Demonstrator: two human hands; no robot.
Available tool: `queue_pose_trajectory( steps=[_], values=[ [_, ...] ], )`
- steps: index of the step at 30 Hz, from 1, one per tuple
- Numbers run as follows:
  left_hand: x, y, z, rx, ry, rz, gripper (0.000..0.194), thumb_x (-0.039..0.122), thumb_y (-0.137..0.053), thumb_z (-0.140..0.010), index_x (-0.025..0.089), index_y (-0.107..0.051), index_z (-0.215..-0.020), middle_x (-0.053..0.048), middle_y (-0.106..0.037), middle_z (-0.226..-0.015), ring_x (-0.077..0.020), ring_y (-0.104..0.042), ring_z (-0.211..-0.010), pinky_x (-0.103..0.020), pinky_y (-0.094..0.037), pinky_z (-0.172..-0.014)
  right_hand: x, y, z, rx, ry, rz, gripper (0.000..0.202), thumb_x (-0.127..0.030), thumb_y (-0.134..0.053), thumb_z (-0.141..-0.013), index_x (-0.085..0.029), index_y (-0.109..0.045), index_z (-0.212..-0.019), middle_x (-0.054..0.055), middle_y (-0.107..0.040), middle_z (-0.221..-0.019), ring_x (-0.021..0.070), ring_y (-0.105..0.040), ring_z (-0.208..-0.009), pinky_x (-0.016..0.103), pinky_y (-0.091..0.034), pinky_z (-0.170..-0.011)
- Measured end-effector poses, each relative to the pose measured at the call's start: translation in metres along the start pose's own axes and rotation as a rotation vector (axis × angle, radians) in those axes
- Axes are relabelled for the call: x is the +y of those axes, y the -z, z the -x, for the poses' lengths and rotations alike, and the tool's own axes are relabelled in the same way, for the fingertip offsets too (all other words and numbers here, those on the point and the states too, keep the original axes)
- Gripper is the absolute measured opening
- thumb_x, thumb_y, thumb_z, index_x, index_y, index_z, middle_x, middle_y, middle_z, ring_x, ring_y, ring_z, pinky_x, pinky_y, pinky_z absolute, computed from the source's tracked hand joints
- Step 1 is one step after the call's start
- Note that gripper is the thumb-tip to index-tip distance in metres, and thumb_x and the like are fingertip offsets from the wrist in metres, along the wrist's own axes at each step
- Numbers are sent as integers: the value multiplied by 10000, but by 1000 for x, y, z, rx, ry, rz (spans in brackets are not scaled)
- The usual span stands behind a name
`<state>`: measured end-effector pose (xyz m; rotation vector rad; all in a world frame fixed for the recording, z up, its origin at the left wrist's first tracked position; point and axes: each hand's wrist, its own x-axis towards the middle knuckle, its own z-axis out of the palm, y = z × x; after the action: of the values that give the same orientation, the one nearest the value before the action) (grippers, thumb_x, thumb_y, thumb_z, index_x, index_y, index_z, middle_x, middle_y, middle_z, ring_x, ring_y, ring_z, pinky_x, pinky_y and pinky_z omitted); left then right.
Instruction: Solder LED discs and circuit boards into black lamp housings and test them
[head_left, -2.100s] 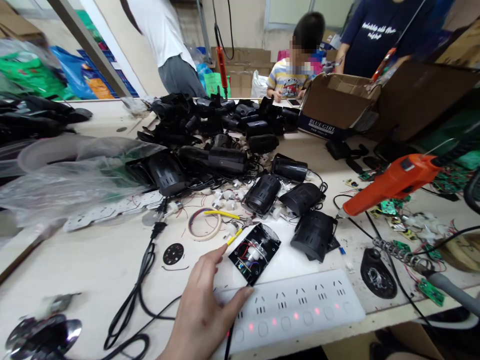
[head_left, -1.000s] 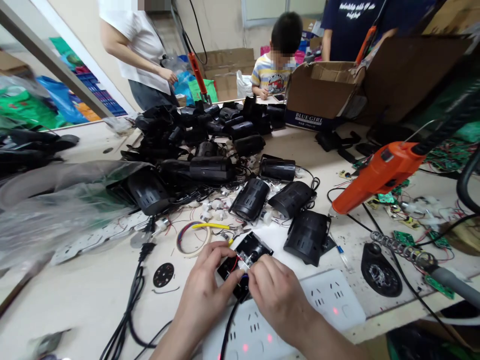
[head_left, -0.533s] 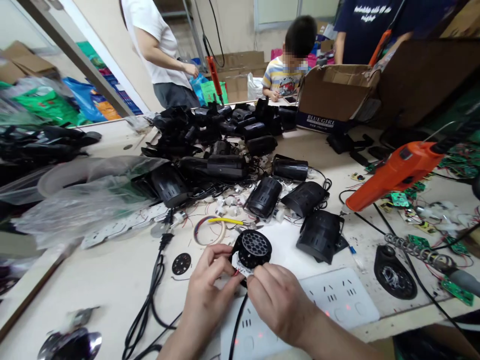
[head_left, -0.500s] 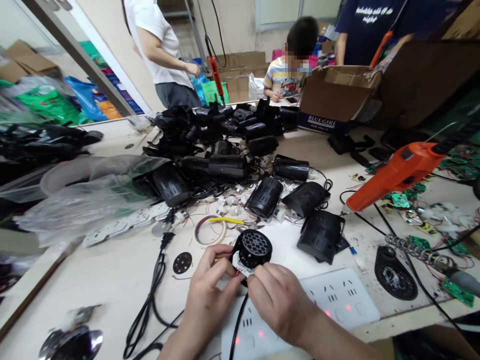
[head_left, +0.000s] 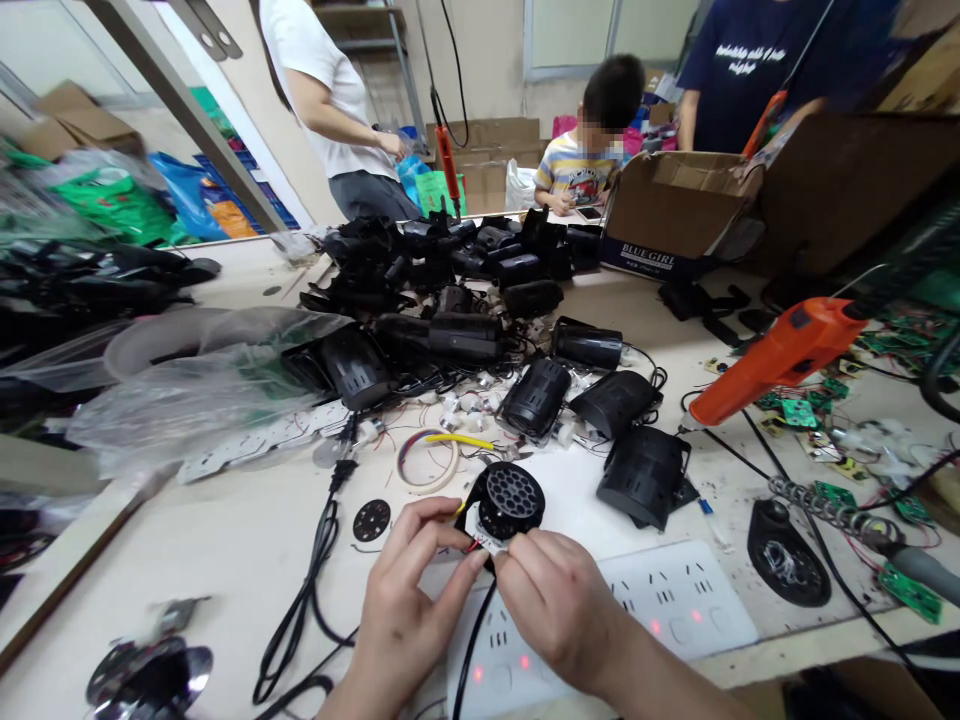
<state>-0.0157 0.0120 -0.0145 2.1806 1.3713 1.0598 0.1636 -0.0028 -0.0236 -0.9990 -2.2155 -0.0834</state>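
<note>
Between my hands is a black device housing (head_left: 514, 494) with a round honeycomb face, its white inner part and short red wires showing on the near side. My left hand (head_left: 416, 585) grips its left edge, thumb and fingertips pinched near the red wires. At the lower right edge of the housing, my right hand (head_left: 555, 605) is curled with its fingertips pressed together. Whether those fingertips hold a wire or the rim is hidden. A black cable (head_left: 474, 640) runs down from the housing over a white power strip (head_left: 705, 600) with lit red lights.
An orange electric screwdriver (head_left: 772, 362) hangs at the right. Several black housings (head_left: 536, 395) and loose wires are heaped beyond my hands. A tape roll (head_left: 429, 460), a coiled plug cord (head_left: 315, 560) and clear plastic bags (head_left: 202, 390) lie left. Other people stand or sit across the table.
The camera view has shifted slightly, so the scene sits a little lower and further right. Both hands stay on the housing; my left fingers have shifted slightly at its edge.
</note>
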Motion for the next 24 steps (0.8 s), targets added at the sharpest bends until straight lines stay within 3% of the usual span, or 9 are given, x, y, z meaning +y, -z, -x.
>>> queue_pose_trajectory(
  steps=[5, 13, 18, 24],
  values=[
    [-3, 4, 3, -6, -39, 8, 90, 156, -592, -869, 211, -635, -811, -62, -662, -911, -197, -656, -878, -289, -544, -747, -3, -1, -2, 17, 44, 2, 358, -97, -285, -1000, -164, -540, -758, 25, -469, -660, 179, -405, -593, 315, -273, -544],
    [-3, 10, 10, -38, -49, 16, 118, 137, -571, -878, 210, -629, -807, -60, -655, -900, -193, -650, -899, -271, -535, -742, -8, -1, -4, -19, 53, -12, 450, -104, -207, -1015, -163, -542, -720, 32, -475, -655, 181, -387, -586, 321, -271, -540],
    [-3, 13, 12, -30, 19, 35, 95, 191, -590, -879, 209, -637, -798, -61, -653, -860, -211, -643, -905, -308, -539, -765, -10, -1, -5, -32, 59, -12, 466, -109, -193, -1017, -159, -549, -721, 33, -475, -658, 182, -382, -592, 320, -271, -543],
    [-8, 11, 17, -26, 154, 161, 96, 197, -558, -906, 205, -613, -829, -45, -642, -868, -168, -654, -803, -253, -570, -656, -11, -1, -7, -45, 72, -17, 497, -106, -169, -1016, -165, -531, -681, 36, -476, -659, 182, -370, -590, 322, -265, -541]
  ],
)
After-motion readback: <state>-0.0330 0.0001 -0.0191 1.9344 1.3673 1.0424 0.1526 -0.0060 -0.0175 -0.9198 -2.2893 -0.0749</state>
